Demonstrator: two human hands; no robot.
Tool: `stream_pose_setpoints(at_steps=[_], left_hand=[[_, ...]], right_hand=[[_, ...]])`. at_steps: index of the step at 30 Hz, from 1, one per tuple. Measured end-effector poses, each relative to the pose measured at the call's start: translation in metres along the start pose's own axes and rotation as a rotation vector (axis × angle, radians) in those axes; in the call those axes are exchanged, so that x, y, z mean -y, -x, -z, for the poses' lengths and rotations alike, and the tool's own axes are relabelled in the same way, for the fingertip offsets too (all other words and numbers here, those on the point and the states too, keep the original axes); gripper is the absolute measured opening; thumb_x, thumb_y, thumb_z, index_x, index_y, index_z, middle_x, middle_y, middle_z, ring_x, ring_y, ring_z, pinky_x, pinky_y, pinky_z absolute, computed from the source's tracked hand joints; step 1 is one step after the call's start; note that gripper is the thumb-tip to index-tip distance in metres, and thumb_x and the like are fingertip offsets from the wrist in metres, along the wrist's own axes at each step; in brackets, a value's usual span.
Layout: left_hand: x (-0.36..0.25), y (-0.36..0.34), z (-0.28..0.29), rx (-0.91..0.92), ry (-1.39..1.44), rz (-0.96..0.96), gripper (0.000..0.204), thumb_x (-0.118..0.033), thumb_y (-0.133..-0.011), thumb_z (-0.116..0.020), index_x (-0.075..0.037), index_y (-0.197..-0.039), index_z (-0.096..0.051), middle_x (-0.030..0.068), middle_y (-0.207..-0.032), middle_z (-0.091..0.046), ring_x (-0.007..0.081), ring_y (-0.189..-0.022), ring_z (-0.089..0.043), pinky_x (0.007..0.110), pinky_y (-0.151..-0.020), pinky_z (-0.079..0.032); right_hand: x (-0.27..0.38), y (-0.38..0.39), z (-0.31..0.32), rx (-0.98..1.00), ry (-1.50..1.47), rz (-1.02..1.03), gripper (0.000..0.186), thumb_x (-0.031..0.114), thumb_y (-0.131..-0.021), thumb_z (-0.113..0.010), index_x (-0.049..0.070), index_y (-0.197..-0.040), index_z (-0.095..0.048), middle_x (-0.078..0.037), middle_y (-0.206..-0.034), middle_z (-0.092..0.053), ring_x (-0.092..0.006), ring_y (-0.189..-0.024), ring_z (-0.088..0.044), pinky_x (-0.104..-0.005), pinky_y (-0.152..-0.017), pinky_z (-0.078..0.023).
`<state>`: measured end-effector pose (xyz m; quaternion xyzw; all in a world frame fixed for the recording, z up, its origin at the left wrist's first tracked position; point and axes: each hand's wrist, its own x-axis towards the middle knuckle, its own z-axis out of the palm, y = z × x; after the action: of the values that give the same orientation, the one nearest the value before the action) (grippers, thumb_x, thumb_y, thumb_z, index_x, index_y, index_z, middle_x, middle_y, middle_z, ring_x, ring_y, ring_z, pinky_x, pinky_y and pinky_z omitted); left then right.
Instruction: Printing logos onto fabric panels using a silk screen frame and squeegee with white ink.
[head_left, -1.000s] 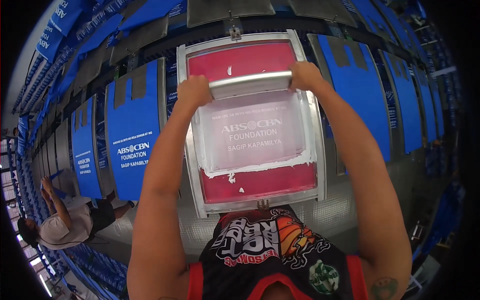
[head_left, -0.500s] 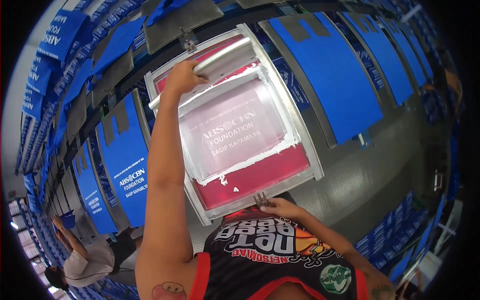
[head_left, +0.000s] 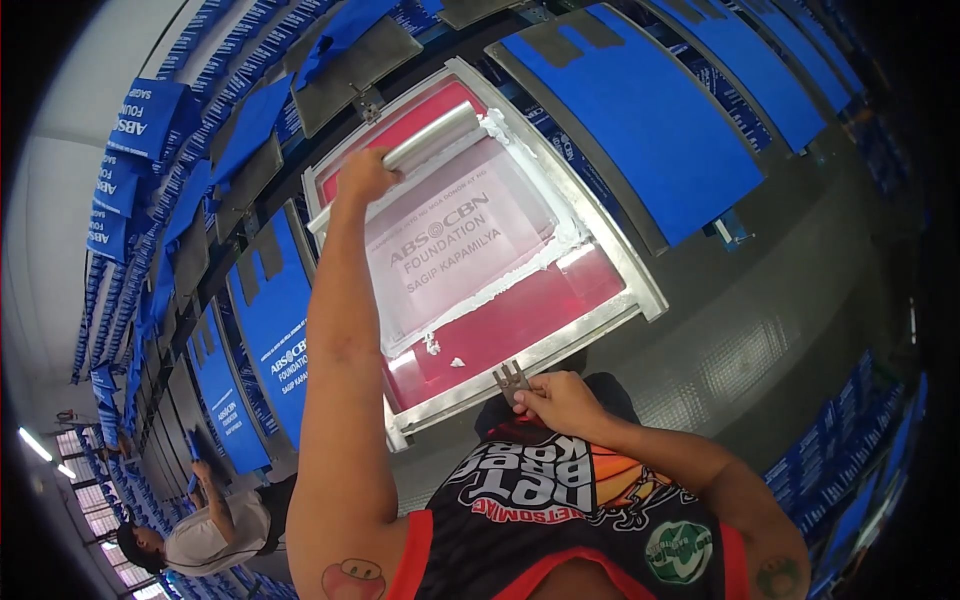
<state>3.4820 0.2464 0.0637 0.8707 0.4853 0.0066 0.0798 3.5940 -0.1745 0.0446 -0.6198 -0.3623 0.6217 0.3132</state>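
A screen-printing frame (head_left: 632, 278) with a pale metal border and red mesh (head_left: 510, 318) lies in front of me. White ink (head_left: 565, 237) rings its pale stencil area (head_left: 440, 240), where grey lettering shows. My left hand (head_left: 366, 176) is closed around a long metal squeegee (head_left: 432, 137), which lies tilted across the far part of the mesh. At the near edge of the frame, my right hand (head_left: 562, 402) pinches a pronged metal bracket (head_left: 511, 382) between thumb and fingers. The squeegee's blade edge is partly hidden by my left hand and arm.
Blue fabric pieces lie on grey boards to the right (head_left: 640, 120) and left (head_left: 275, 320). Hanging printed blue pieces (head_left: 140, 120) line the far left. A co-worker in a light shirt (head_left: 215, 540) stands at lower left. Stacked blue pieces (head_left: 820, 470) sit at lower right.
The squeegee has come slightly nearer to me over the mesh in my left hand. The stencil lettering has turned from white to grey. My right hand stays at the bracket; the view has shifted.
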Motion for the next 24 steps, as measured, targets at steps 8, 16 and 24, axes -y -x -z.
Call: stream_pose_setpoints(at_steps=[8, 16, 24], left_hand=[[-0.034, 0.075, -0.032, 0.046, -0.022, 0.095, 0.043, -0.028, -0.071, -0.073, -0.024, -0.113, -0.066, 0.011, -0.104, -0.068, 0.0309, -0.097, -0.064, 0.043, -0.083, -0.051], [-0.13, 0.255, -0.096, -0.291, 0.082, -0.074, 0.024, -0.007, -0.07, -0.06, -0.013, -0.093, -0.063, 0.0104, -0.083, -0.065, 0.0311, -0.077, -0.064, 0.043, -0.061, -0.051], [-0.05, 0.099, -0.014, -0.056, 0.039, 0.068, 0.027, -0.017, -0.075, -0.068, -0.015, -0.102, -0.066, 0.012, -0.098, -0.068, 0.0354, -0.095, -0.063, 0.048, -0.075, -0.051]], right_hand=[[-0.063, -0.036, -0.003, -0.057, 0.142, 0.033, 0.022, 0.019, -0.085, -0.062, -0.001, -0.085, -0.07, -0.01, -0.075, -0.071, -0.0177, -0.065, -0.068, -0.0288, -0.064, -0.052], [-0.074, -0.047, 0.001, -0.047, 0.051, -0.002, 0.02, 0.018, -0.085, -0.063, -0.001, -0.086, -0.071, -0.008, -0.075, -0.071, -0.0122, -0.064, -0.067, -0.0267, -0.062, -0.052], [-0.069, -0.04, 0.0, -0.027, 0.119, 0.018, 0.022, 0.016, -0.086, -0.064, -0.005, -0.087, -0.069, -0.007, -0.074, -0.071, -0.0077, -0.061, -0.064, -0.0229, -0.058, -0.051]])
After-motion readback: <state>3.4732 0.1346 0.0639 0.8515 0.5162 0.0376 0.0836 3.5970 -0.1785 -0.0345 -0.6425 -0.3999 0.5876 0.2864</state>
